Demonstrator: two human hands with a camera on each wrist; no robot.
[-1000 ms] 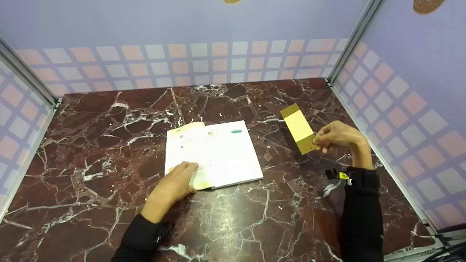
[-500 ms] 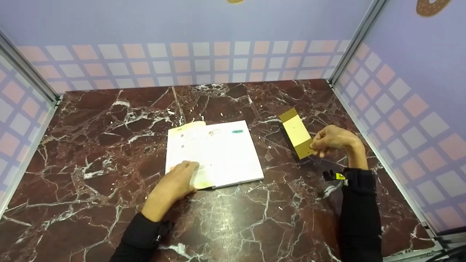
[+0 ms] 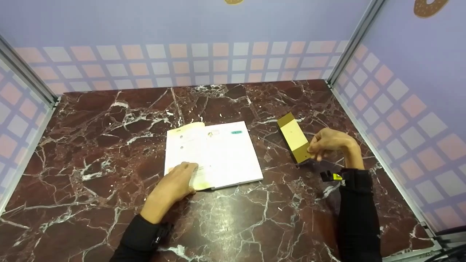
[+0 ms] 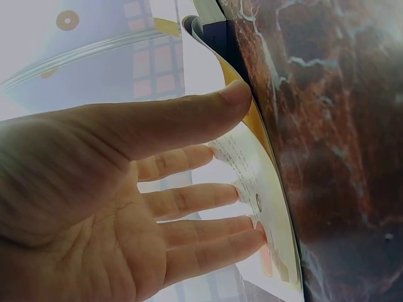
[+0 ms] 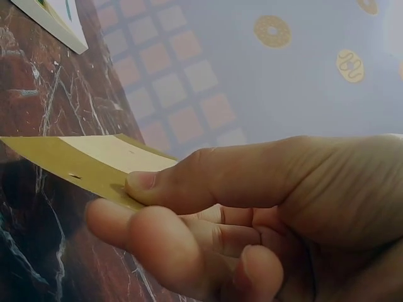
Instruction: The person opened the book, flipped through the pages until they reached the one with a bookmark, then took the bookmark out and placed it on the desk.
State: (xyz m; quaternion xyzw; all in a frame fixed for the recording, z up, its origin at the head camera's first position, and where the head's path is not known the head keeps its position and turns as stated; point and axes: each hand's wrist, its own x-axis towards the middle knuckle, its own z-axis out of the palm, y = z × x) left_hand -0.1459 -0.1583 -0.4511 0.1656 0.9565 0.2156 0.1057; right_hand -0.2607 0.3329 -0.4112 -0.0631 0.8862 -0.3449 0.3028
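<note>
An open book (image 3: 229, 156) lies on the marble-patterned tabletop, its pages facing up. On its left page rests my left hand (image 3: 174, 182); the left wrist view shows the straight fingers (image 4: 195, 201) touching the page and the thumb at the book's lower edge. To the right of the book, my right hand (image 3: 329, 142) pinches the near end of a yellow card strip (image 3: 294, 136) between thumb and fingers. The strip has a paler middle and darker ends, with a small slot near the held end in the right wrist view. It is held just above the table, slanting away to the left.
The dark red tabletop (image 3: 233, 233) carries small white specks around the book. Pale purple panels with a checked pattern enclose it at the back (image 3: 196, 47) and right (image 3: 411, 120), with metal posts at the corners.
My right hand has moved slightly left and toward me with the yellow card strip, which sits lower now. The left hand and the book have stayed put.
</note>
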